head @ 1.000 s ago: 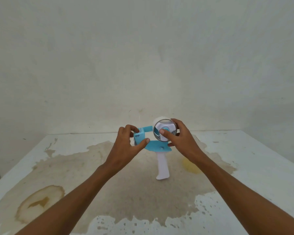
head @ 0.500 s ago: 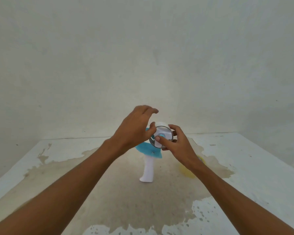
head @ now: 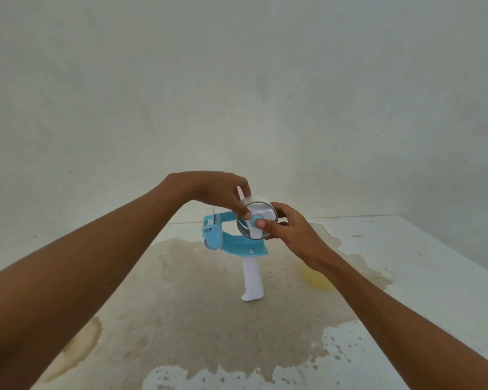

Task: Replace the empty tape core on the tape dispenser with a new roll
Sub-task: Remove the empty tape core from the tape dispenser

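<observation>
**Fingers of both hands grip the tape roll (head: pixel 245 230) on the tape dispenser (head: pixel 233 244)**

Fingers of the left hand (head: pixel 214 192) curl down over the top of the roll from the left. One fingertip (head: pixel 247 214) is pressed against its near face, just left of the blue hub (head: pixel 254 220). The right hand (head: pixel 292 235) comes in from the right. Its thumb (head: pixel 261 223) lies across the face of the roll, touching the hub. Its other fingers wrap round the far edge and back of the roll, so the roll is pinched between thumb and fingers.

The clear roll stands on edge with its face toward the camera. It sits on the white spool at the rear of the blue dispenser frame, above the white handle (head: pixel 252 280). The handle points downward. Whether its foot touches the table (head: pixel 423 277) cannot be told.

The blue front guard (head: pixel 211 235), with small dark lettering, juts out to the left, apart from both hands.

A broad brown stain (head: pixel 181 311) spreads over the white tabletop under the dispenser. A yellowish patch (head: pixel 317 281) lies beneath the right wrist. A plain pale wall (head: pixel 237 80) stands behind.
</observation>
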The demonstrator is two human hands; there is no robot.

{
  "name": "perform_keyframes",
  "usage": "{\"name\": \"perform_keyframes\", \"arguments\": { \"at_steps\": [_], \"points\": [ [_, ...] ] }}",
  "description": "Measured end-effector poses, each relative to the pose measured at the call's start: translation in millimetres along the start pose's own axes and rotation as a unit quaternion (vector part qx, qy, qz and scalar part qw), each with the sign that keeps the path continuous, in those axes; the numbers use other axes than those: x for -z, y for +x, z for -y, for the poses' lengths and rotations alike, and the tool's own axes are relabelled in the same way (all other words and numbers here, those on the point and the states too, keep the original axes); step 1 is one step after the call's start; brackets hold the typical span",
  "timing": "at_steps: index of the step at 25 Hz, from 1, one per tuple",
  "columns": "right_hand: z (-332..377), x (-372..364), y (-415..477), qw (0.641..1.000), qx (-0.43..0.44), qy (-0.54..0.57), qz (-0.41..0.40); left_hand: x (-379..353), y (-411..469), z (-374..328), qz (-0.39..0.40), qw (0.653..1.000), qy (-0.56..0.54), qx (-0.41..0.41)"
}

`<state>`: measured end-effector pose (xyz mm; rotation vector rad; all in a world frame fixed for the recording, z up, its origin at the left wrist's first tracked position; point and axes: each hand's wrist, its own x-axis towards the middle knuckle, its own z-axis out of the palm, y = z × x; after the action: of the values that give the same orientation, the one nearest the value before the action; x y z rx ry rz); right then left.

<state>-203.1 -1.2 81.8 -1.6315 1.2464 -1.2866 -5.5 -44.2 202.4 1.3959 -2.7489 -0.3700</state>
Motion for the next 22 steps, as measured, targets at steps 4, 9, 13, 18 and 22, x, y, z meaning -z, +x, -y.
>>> {"name": "perform_keyframes", "arguments": {
  "at_steps": [4, 9, 13, 18, 22],
  "points": [
    [-3.2, -1.3, 3.0, 0.996, -0.006, 0.084, 0.020, -5.4, -1.4, 16.0, 0.000, 0.996, -0.088, 0.018],
    [-3.0, -7.8, 5.7, 0.992, -0.015, 0.119, 0.043, -17.3, -9.3, 24.1, -0.047, 0.995, -0.084, -0.008],
    [-2.8, -11.4, 6.9, 0.994, -0.006, 0.095, 0.046, -22.0, -10.9, 29.5, -0.065, 0.994, -0.086, -0.010],
    [-3.9, -14.1, 8.7, 0.999, 0.024, 0.029, 0.000, -32.0, -9.2, 30.5, -0.077, 0.996, -0.020, -0.033],
    [-7.8, -17.5, 8.1, 0.998, 0.040, -0.009, -0.039, -35.6, -6.0, 30.8, -0.091, 0.995, 0.012, -0.037]
  ]
}}
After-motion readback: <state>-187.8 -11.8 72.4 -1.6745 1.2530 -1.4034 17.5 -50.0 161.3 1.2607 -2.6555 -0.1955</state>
